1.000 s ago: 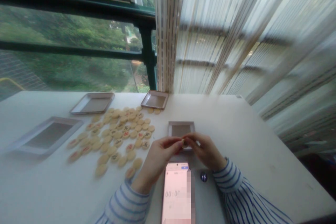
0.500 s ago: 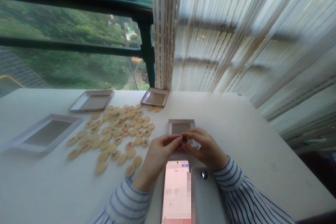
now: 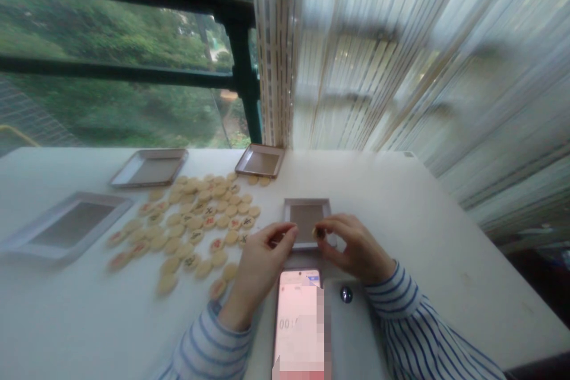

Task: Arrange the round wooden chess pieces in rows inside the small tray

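My right hand (image 3: 351, 249) pinches a small round wooden game piece (image 3: 319, 231) over the near edge of a small square tray (image 3: 307, 209). My left hand (image 3: 262, 258) hovers just left of that tray, fingers curled with thumb and forefinger close together and nothing visible in them. To the left of both hands, a spread of several pale round game pieces (image 3: 200, 222), some with red or black marks, lies on the white table (image 3: 423, 231). Both sleeves are blue-and-white striped.
A phone (image 3: 297, 320) showing a timer lies between my forearms, with a small dark round object (image 3: 346, 294) to its right. Three other shallow trays sit at far left (image 3: 66, 227), back left (image 3: 149, 167) and back centre (image 3: 260, 161). Window and blinds stand behind the table.
My hands have parted: the piece held between both hands is now in the right hand alone, and the left hand has drawn slightly left. The view shifted a little.
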`<state>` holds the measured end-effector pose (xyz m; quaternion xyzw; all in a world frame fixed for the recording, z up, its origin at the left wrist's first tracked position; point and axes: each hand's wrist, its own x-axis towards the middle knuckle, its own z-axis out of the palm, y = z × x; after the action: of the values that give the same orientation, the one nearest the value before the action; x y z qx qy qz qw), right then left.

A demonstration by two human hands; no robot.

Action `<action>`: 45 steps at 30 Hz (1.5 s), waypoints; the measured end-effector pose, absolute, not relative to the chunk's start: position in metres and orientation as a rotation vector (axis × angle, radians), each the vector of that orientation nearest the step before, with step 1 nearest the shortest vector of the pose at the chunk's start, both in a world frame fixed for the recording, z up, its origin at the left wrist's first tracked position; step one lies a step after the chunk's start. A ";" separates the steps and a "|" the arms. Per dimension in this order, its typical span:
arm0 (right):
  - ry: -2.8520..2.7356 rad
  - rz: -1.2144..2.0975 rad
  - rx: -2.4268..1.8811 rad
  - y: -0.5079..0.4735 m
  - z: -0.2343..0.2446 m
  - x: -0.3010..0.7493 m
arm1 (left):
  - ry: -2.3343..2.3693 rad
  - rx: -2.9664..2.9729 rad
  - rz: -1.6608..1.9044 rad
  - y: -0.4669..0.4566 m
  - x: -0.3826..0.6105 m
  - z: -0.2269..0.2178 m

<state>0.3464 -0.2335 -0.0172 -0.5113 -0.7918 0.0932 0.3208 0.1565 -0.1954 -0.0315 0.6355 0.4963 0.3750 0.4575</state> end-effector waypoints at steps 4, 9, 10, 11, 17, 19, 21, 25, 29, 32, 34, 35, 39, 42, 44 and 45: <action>-2.095 0.234 -1.382 -0.233 -0.017 0.353 | 1.390 1.762 0.979 -0.195 0.154 -0.033; -2.102 0.225 -1.428 -0.232 -0.018 0.361 | 1.504 1.926 0.928 -0.192 0.152 -0.037; -2.103 0.226 -1.439 -0.232 -0.019 0.362 | 1.506 1.944 0.911 -0.192 0.152 -0.038; -2.105 0.233 -1.449 -0.232 -0.019 0.364 | 1.506 1.957 0.898 -0.191 0.151 -0.040; -2.134 0.286 -1.440 -0.231 -0.022 0.370 | 1.497 1.970 0.841 -0.188 0.151 -0.052; -2.157 0.285 -1.434 -0.231 -0.023 0.371 | 1.489 1.970 0.822 -0.187 0.151 -0.055; -2.182 0.280 -1.433 -0.231 -0.023 0.372 | 1.480 1.970 0.806 -0.187 0.151 -0.056; -2.206 0.287 -1.450 -0.231 -0.022 0.372 | 1.461 1.966 0.787 -0.187 0.151 -0.054; -2.226 0.309 -1.449 -0.230 -0.022 0.371 | 1.439 1.976 0.801 -0.187 0.151 -0.053; -2.238 0.317 -1.436 -0.230 -0.022 0.371 | 1.436 1.975 0.808 -0.188 0.151 -0.054; -2.246 0.319 -1.432 -0.230 -0.023 0.371 | 1.434 1.971 0.814 -0.188 0.150 -0.054; -2.249 0.319 -1.432 -0.230 -0.024 0.371 | 1.435 1.968 0.815 -0.188 0.150 -0.053; -2.249 0.333 -1.454 -0.230 -0.025 0.372 | 1.434 1.952 0.813 -0.188 0.150 -0.052; -2.255 0.355 -1.471 -0.230 -0.025 0.373 | 1.424 1.944 0.821 -0.188 0.150 -0.052; -2.256 0.362 -1.472 -0.230 -0.025 0.373 | 1.422 1.941 0.825 -0.187 0.151 -0.053; -2.255 0.365 -1.469 -0.229 -0.026 0.373 | 1.422 1.940 0.828 -0.187 0.151 -0.053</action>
<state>0.3735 -0.2294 -0.0259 -0.5288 -0.8116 0.1313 0.2109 0.1505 -0.1874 -0.0528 0.7288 0.5344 0.3109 0.2944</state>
